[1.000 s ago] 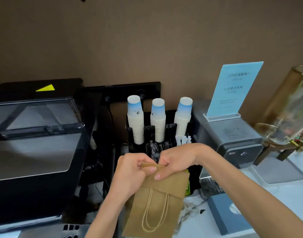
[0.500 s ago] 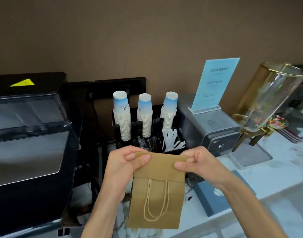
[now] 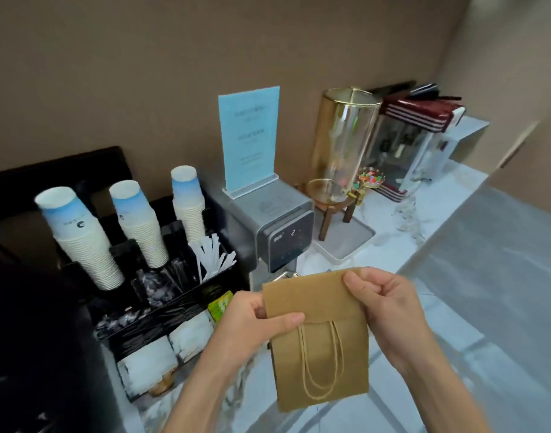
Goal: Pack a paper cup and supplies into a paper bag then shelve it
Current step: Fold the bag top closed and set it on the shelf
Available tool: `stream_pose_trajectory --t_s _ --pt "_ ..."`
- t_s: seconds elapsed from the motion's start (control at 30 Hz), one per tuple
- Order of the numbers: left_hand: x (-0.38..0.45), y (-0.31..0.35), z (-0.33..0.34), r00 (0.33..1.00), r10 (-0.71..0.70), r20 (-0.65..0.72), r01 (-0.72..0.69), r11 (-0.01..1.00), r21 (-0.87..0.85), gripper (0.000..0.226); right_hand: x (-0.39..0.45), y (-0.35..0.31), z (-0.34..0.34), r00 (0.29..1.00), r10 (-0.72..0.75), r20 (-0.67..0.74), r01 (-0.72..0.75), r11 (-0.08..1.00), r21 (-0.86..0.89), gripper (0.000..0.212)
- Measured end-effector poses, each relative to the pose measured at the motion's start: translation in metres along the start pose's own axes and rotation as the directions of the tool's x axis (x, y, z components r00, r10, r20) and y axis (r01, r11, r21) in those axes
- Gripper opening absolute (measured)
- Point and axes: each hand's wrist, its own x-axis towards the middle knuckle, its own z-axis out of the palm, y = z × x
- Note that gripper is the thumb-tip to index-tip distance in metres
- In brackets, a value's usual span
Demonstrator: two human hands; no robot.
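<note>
The single head camera looks forward and steeply down from above the near edge of the marble counter (image 3: 402, 235), facing the brown wall (image 3: 174, 73) behind it and tilted so that the counter runs off toward the top right corner. It sits close over both hands, with the left hand (image 3: 252, 323) and the right hand (image 3: 383, 304) filling the lower middle. The black organizer (image 3: 174, 310) lies at the left edge, cropped.

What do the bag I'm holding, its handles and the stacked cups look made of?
Bag: brown kraft paper, matte, still folded flat with a crisp crease. Handles: apparently twisted paper cord, tan, looped against the front. Cup stacks: paper, by the ribbed rolled rims, with white and blue print; any inner coating cannot be judged.
</note>
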Motion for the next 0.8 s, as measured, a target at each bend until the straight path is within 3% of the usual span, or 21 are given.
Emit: stream_pose_trajectory --t_s 0.1,0.3,0.57,0.8 --pt "0.027 0.002 0.049 1.000 -0.027 0.002 0.027 0.998 -0.053 0.024 -0.016 -0.004 -0.052 0.999 0.048 0.004 -0.048 0.997 0.057 0.035" --pt "0.085 0.008 0.189 0.988 -0.072 0.133 0.074 0.997 -0.012 0.014 -0.037 -0.031 -0.190 0.984 0.173 0.037 -0.168 0.979 -0.115 0.045" --pt "0.165 0.016 0.363 0.973 -0.042 0.229 0.020 0.995 0.096 0.015 -0.045 -0.084 -0.366 0.986 0.149 -0.071 -0.163 0.951 -0.264 0.018" --pt "0.254 0.030 0.459 0.966 0.005 0.257 -0.024 0.997 0.073 0.017 0.002 -0.101 -0.471 0.974 0.096 -0.204 -0.126 0.981 -0.144 0.016"
